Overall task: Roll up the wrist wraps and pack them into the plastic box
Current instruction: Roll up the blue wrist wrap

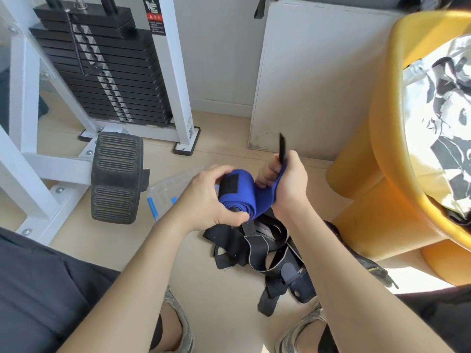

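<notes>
Mid-roll, in the air above the pale floor (224,301), with a soft blue elastic-fabric wrist wrap (239,200), nearly all wound into a fat coil. Grips that coil with the left hand (201,200), curled right round it. Pinches the free tail in the clenched right hand (290,187), with a black hook-and-loop tab (281,149) sticking up past the knuckles. Will probably handle as light, limp and springy; not fragile, not slippery, but apt to unwind once slackened. Best taken by the coil's outer turn, with the tail pulled taut until the tab reaches the black fastener patch (229,183) on the roll. Beyond the left hand, on the floor: a clear plastic box with blue latches (163,192). Underneath: a loose heap of black straps (265,248), not yet rolled.
</notes>
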`<action>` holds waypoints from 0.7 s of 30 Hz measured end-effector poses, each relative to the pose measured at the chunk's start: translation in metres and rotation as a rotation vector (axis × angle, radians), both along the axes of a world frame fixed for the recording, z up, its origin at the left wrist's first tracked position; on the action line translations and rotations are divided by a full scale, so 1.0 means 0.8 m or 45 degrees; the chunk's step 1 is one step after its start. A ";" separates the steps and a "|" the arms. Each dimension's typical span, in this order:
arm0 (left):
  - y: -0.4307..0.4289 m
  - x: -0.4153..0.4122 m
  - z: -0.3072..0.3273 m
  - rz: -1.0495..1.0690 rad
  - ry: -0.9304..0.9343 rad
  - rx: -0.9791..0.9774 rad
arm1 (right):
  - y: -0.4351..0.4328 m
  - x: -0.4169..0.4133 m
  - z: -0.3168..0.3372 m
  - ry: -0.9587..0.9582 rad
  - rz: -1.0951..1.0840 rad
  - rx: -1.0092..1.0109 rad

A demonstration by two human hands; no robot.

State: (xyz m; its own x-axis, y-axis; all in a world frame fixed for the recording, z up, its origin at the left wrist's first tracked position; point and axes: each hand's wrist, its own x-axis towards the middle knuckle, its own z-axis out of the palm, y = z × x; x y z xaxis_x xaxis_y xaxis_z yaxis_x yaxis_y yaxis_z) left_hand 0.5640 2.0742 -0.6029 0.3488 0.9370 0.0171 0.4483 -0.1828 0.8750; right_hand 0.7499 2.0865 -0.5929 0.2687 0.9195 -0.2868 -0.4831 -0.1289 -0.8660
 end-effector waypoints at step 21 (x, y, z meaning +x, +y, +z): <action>-0.002 0.017 0.015 0.079 0.105 0.056 | -0.003 -0.036 -0.017 -0.361 0.137 0.139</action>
